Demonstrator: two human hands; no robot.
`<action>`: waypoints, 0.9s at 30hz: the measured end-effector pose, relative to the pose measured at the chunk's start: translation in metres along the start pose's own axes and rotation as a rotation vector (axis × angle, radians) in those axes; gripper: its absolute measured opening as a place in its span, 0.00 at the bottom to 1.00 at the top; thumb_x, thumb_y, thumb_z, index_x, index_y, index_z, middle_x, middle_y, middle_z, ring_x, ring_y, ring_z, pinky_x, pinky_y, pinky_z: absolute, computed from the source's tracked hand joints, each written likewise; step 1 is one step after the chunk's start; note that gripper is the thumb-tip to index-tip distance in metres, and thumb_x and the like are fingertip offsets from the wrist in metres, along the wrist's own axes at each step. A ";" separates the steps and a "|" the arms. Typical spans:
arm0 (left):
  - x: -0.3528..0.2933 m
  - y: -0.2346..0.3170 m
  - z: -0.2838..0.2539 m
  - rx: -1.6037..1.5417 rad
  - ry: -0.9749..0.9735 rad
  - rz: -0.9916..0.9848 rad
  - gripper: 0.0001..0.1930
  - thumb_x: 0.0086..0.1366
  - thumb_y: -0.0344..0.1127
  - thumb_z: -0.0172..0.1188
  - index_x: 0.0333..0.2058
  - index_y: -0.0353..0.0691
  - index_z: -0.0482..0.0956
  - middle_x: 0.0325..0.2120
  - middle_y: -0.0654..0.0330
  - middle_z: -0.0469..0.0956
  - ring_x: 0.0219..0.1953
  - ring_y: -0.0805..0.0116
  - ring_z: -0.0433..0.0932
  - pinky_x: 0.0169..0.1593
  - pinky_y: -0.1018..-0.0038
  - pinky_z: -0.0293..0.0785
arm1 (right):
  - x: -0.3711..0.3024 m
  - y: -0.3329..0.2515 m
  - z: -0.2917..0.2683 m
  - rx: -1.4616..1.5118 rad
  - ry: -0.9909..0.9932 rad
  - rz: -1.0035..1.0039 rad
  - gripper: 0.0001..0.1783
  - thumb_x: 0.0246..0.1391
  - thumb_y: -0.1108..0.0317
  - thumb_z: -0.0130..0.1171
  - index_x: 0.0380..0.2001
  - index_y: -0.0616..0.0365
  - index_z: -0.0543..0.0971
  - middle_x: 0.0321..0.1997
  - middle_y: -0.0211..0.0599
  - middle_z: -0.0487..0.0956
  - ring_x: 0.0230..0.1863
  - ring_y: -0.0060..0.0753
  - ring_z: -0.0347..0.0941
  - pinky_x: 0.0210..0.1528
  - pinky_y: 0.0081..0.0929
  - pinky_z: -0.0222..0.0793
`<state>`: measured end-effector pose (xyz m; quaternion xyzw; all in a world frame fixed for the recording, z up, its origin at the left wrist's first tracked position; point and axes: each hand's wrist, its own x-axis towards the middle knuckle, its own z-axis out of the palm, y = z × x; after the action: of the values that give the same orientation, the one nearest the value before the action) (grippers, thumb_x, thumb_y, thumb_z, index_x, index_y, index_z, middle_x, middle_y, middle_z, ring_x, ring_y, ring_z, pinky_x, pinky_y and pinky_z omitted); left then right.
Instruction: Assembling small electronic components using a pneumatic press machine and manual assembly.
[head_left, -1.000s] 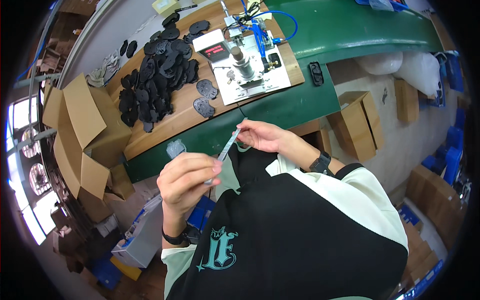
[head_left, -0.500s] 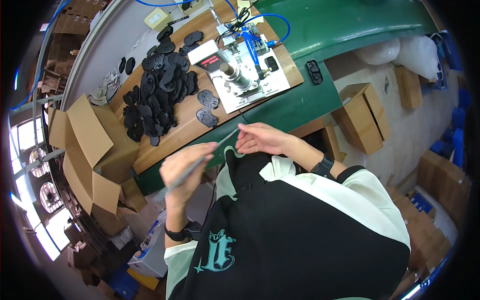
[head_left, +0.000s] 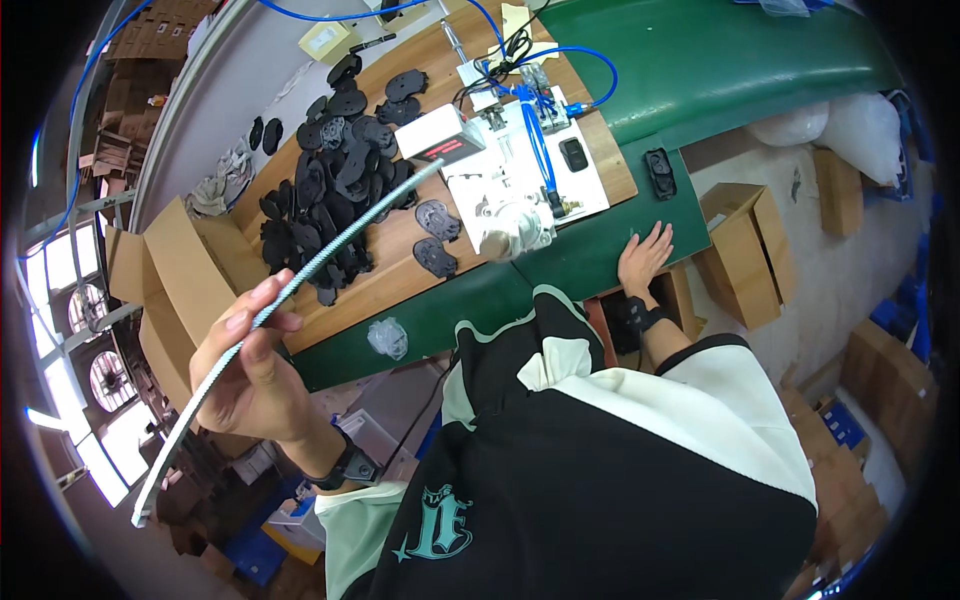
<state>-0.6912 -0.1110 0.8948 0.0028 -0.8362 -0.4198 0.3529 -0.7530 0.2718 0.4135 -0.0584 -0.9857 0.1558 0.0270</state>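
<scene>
A long, thin threaded rod (head_left: 330, 252), pale metallic and ribbed, slants up across the left of the view. My left hand (head_left: 250, 375) pinches it between thumb and fingers below its middle. Its upper tip overlaps the white display box (head_left: 425, 132), and its lower end hangs past my wrist. My right hand (head_left: 645, 262) lies flat with fingers spread on the front edge of the green table (head_left: 590, 235). A white-plated fixture (head_left: 590, 180) with blue air tubes stands between and beyond my hands; its nearest round part is blurred. Two dark flat plates (head_left: 437, 220) lie beside it.
Many black shaped parts (head_left: 340, 160) are piled on the wooden board (head_left: 400, 285). A crumpled clear plastic bag (head_left: 387, 338) sits at the green front edge. A black tray-like part (head_left: 660, 173) lies right of the fixture. Open cartons (head_left: 190, 265) stand left, another carton (head_left: 735, 250) right.
My left hand has moved left and down, raising the rod into a long slant. My right hand has left the rod's end and moved right onto the table edge. The plastic bag now shows.
</scene>
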 end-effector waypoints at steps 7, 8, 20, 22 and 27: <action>0.015 -0.032 0.049 -0.120 -0.113 -0.174 0.10 0.69 0.31 0.65 0.42 0.29 0.79 0.34 0.37 0.84 0.35 0.45 0.87 0.34 0.63 0.87 | 0.000 -0.010 0.013 -0.115 0.018 0.048 0.39 0.64 0.61 0.50 0.73 0.66 0.53 0.79 0.56 0.48 0.81 0.55 0.42 0.79 0.55 0.35; 0.017 -0.036 0.054 -0.139 -0.137 -0.192 0.10 0.68 0.30 0.66 0.41 0.28 0.79 0.34 0.37 0.85 0.34 0.46 0.87 0.34 0.63 0.87 | 0.000 -0.011 0.011 -0.120 0.006 0.052 0.39 0.64 0.61 0.50 0.73 0.66 0.53 0.79 0.56 0.48 0.81 0.55 0.42 0.79 0.55 0.35; 0.012 -0.077 0.081 -0.092 -0.325 -0.287 0.10 0.63 0.32 0.70 0.36 0.31 0.81 0.29 0.42 0.86 0.32 0.53 0.89 0.37 0.69 0.84 | 0.003 -0.012 0.013 -0.140 -0.031 0.066 0.42 0.60 0.62 0.53 0.73 0.65 0.52 0.79 0.56 0.48 0.81 0.55 0.41 0.79 0.54 0.35; 0.015 -0.079 0.081 -0.078 -0.346 -0.298 0.09 0.62 0.31 0.70 0.36 0.31 0.81 0.29 0.42 0.86 0.33 0.52 0.89 0.37 0.69 0.84 | 0.003 -0.013 0.013 -0.149 -0.034 0.077 0.42 0.60 0.62 0.53 0.73 0.65 0.52 0.79 0.56 0.48 0.80 0.55 0.41 0.80 0.54 0.35; 0.014 -0.086 0.081 -0.083 -0.401 -0.240 0.09 0.59 0.28 0.71 0.34 0.30 0.81 0.30 0.41 0.86 0.34 0.51 0.89 0.37 0.67 0.85 | 0.003 -0.013 0.011 -0.149 -0.017 0.056 0.42 0.60 0.62 0.52 0.73 0.66 0.52 0.79 0.57 0.48 0.80 0.56 0.41 0.80 0.54 0.34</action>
<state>-0.7753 -0.1142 0.8104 0.0044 -0.8653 -0.4848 0.1270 -0.7582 0.2569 0.4067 -0.0866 -0.9927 0.0834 0.0099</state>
